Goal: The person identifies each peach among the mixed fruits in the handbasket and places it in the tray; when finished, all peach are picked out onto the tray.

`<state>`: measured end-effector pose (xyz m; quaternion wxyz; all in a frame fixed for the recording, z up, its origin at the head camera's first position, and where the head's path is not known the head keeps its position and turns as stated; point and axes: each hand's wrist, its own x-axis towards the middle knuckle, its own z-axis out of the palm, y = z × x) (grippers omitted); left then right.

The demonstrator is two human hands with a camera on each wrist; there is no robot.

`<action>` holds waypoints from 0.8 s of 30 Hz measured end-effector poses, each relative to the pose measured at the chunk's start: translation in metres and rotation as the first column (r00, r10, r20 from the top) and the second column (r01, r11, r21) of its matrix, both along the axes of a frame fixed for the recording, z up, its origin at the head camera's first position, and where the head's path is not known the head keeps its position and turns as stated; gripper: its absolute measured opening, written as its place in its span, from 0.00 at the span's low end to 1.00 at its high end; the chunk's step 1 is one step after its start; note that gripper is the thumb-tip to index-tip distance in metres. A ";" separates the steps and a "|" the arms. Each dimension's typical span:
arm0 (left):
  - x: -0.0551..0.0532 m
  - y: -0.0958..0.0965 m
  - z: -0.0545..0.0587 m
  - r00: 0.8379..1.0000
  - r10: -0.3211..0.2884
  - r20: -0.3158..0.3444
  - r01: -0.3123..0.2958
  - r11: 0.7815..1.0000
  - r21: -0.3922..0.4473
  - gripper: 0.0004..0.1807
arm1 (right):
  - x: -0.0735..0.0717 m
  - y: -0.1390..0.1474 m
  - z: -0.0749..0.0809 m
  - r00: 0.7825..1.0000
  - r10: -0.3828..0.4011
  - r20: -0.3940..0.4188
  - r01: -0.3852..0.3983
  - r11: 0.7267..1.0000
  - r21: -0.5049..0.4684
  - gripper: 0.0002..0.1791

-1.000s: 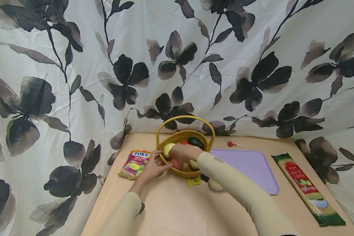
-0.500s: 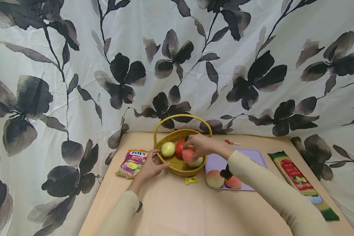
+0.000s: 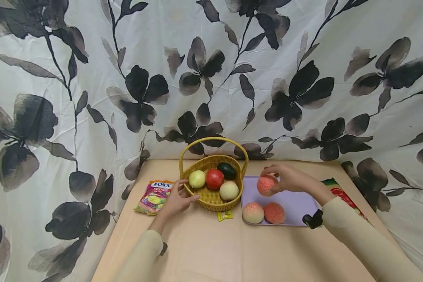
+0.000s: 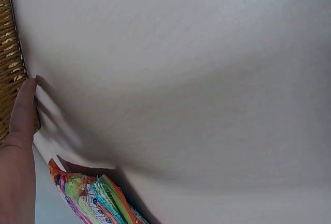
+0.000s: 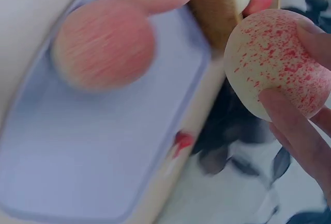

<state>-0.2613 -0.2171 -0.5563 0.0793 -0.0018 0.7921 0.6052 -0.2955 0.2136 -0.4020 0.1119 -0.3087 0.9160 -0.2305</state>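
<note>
Curtain of white fabric (image 3: 225, 90) printed with large grey-black flowers, spread across the whole background. In front of it, smooth peach-beige tabletop (image 3: 211, 250). Right of centre, flat rectangular lilac tray (image 3: 299, 207) with rounded corners. Just left of that, oval golden-brown woven basket (image 3: 211, 204) with tall arched handle. Farther right, long green-and-red packet (image 3: 341, 191), mostly hidden behind a cream sleeve (image 3: 366, 235). Left of the basket, shiny pink-and-orange sweets bag (image 3: 155, 197) marked FOX'S FRUITS. Against the basket's left side, bare left hand (image 3: 178, 199), thumb and fingers spread apart, touching the woven wall. Over the tray's far left part, bare right hand (image 3: 289, 178), holding a round pinkish-red peach (image 3: 266, 185) between thumb and fingers, raised clear of the tray. Along the tray's near edge, side by side, cream peach blushed with pink (image 3: 253, 212) and coral-red peach (image 3: 275, 212). Inside the basket, cream-white round fruit (image 3: 229, 190), glossy red round fruit (image 3: 214, 179), pale yellow-green round fruit (image 3: 197, 179) and dark green oval fruit (image 3: 226, 170). By the basket's near side, small flat yellow sachet (image 3: 225, 215). Beyond the tray's far edge, tiny red object on a pale stick (image 5: 182, 140), blurred in the right wrist view.
</note>
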 end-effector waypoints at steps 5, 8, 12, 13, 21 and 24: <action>0.000 0.000 0.000 1.000 0.000 0.003 0.000 1.000 0.006 0.50 | 0.012 0.041 -0.019 0.992 -0.124 0.022 0.124 0.992 -0.005 0.33; 0.000 0.000 0.000 1.000 0.000 0.005 0.000 1.000 0.007 0.50 | 0.019 0.061 -0.033 0.979 -0.176 0.105 0.181 0.982 -0.049 0.35; -0.001 0.000 -0.002 1.000 0.004 0.003 -0.004 1.000 -0.003 0.50 | 0.026 0.079 -0.052 0.944 -0.231 0.235 0.254 0.965 -0.073 0.35; -0.001 -0.001 -0.002 1.000 0.004 0.001 -0.004 1.000 -0.004 0.50 | 0.028 0.083 -0.057 0.936 -0.243 0.253 0.268 0.961 -0.069 0.36; 0.000 0.001 -0.001 1.000 0.009 0.005 -0.009 1.000 0.001 0.50 | 0.039 0.102 -0.087 0.915 -0.285 0.286 0.304 0.952 -0.025 0.31; -0.001 0.001 -0.001 1.000 0.008 0.008 -0.008 1.000 0.008 0.50 | 0.040 0.105 -0.095 0.907 -0.292 0.303 0.309 0.951 -0.010 0.30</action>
